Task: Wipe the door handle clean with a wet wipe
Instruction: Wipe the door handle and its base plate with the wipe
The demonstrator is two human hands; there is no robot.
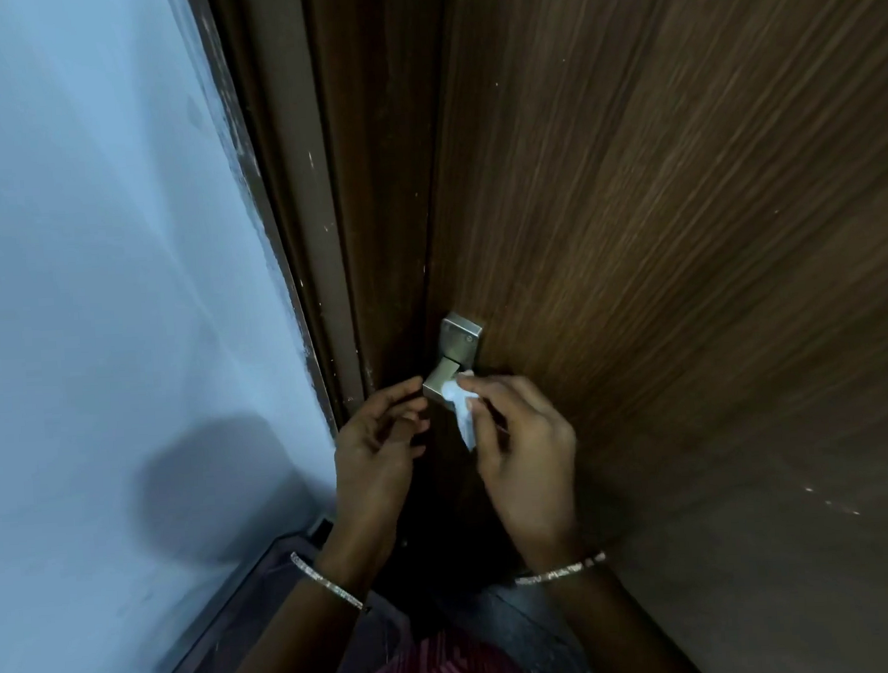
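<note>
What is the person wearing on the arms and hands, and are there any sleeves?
Both hands are bare, without gloves. The left hand and the right hand each carry a thin, glittering silver bangle at the wrist: the left bangle and the right bangle look alike. No sleeves show on the forearms.

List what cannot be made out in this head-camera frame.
- Head view: most of the lever of the door handle, hidden behind the right hand and wet wipe.
- Head view: whether the left hand touches the handle end; too dark.
- Head view: any dirt on the handle or wipe; too dim and small.
- Head view: the door just below the handle, blocked by both hands.
</note>
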